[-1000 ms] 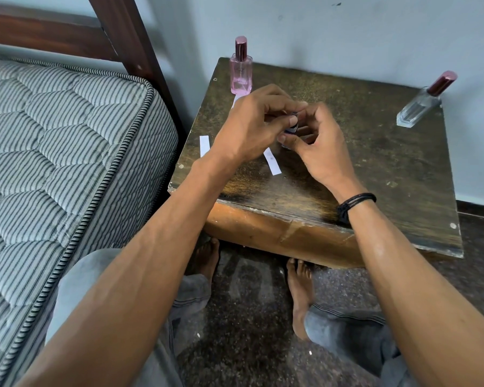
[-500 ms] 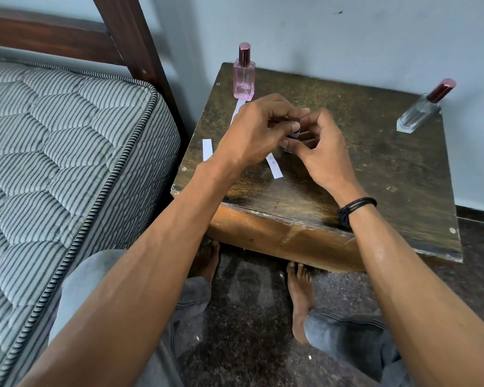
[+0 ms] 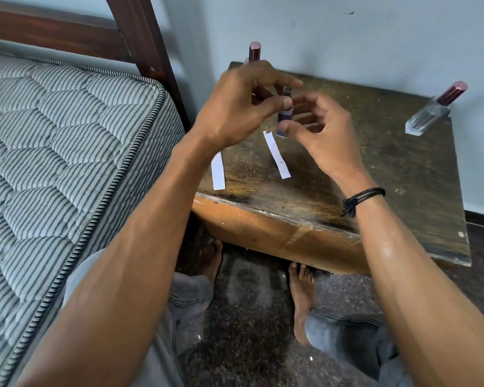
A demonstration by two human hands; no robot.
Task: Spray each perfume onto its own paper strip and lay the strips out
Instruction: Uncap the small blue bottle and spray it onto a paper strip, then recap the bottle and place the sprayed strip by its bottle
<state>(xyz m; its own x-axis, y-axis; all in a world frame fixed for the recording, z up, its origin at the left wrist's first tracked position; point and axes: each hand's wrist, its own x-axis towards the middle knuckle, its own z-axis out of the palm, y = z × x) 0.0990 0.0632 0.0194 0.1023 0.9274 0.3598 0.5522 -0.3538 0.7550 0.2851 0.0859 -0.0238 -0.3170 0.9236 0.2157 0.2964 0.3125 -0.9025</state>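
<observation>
Both hands have risen off the counter (image 3: 375, 177); left hand (image 3: 235, 107) pinches the small vial (image 3: 285, 115) by its top, right hand (image 3: 324, 132) pinches its base, above the strip (image 3: 277, 155) near the left edge; uncapping to spray looks imminent.

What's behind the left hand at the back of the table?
Only a dark red bottle cap shows above the left hand; the bottle's body and the table around it are covered by the hand.

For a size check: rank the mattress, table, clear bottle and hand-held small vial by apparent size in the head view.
1. mattress, nearest the camera and cut off by the frame
2. table
3. clear bottle
4. small vial, partly hidden by the left hand and right hand pinching it
</observation>
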